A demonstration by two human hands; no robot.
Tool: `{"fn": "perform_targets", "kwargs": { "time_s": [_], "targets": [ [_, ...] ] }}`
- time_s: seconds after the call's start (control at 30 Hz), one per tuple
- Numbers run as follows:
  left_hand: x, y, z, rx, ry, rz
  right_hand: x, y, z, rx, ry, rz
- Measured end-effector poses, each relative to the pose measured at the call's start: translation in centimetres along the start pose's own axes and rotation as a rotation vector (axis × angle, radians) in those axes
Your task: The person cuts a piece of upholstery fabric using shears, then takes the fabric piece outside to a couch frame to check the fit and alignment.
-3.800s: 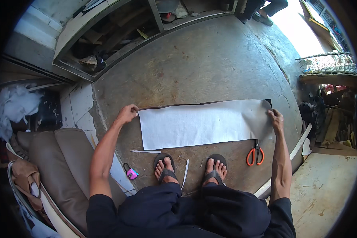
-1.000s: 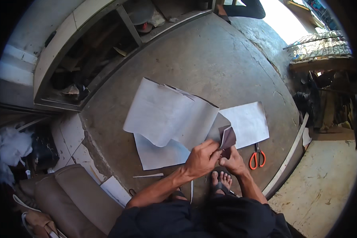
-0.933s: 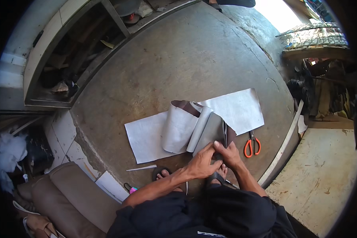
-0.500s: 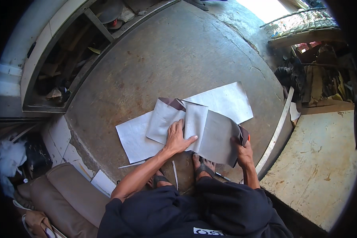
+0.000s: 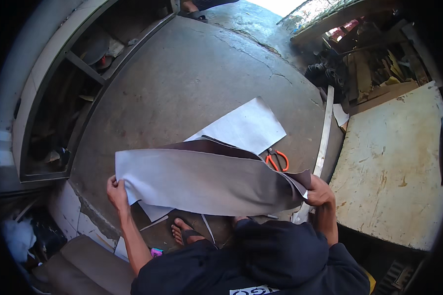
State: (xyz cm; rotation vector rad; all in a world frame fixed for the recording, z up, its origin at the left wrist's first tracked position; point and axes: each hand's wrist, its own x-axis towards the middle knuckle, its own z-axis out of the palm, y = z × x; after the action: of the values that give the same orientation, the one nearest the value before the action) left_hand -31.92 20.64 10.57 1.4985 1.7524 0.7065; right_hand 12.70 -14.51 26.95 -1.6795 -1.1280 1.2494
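Note:
My left hand [image 5: 117, 191] pinches the left end of a long sheet [image 5: 202, 182], pale grey with a dark brown side, stretched across above my feet. My right hand [image 5: 319, 192] grips its right end, where dark brown layers are bunched and bent over. Beneath and beyond it lies another white sheet [image 5: 246, 120] on the concrete floor, partly hidden. Scissors with orange handles [image 5: 285, 160] lie just past the held sheet, near its right part. Thin white strips [image 5: 206, 226] and a pink tape measure [image 5: 157, 252] are by my sandalled feet [image 5: 181, 228].
A metal-framed cabinet [image 5: 86, 66] lines the left. A stained board [image 5: 389, 167] and heaped scraps [image 5: 374, 69] are at right, beside a long pale strip [image 5: 327, 128]. Brown cushions [image 5: 86, 268] are at lower left. Another person's sandalled foot [image 5: 192, 12] shows at the top.
The folded sheet has been opened out lengthwise. My left hand has moved from its middle out to the left end; my right hand still holds the right end, now farther right.

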Motion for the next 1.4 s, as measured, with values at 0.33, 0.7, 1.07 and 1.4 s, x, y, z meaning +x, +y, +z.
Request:
{"fn": "perform_targets", "kwargs": {
  "time_s": [0.33,0.7,1.07,1.4],
  "targets": [
    [-14.6,20.1,3.6,-0.181,-1.594,0.857,7.0,-3.2,8.7,-0.085,-0.615,-0.421],
    [-5.5,12.3,0.4,-0.005,-0.956,0.519,6.0,0.3,5.8,-0.019,-0.092,-0.215],
    [29.1,20.5,-14.1,0.658,0.666,0.671,16.3,21.1,0.2,-0.444,0.88,0.539],
    [1.6,3.2,4.0,0.137,-0.528,0.267,16.4,21.4,-0.9,-0.582,1.048,0.448]
  ]
}}
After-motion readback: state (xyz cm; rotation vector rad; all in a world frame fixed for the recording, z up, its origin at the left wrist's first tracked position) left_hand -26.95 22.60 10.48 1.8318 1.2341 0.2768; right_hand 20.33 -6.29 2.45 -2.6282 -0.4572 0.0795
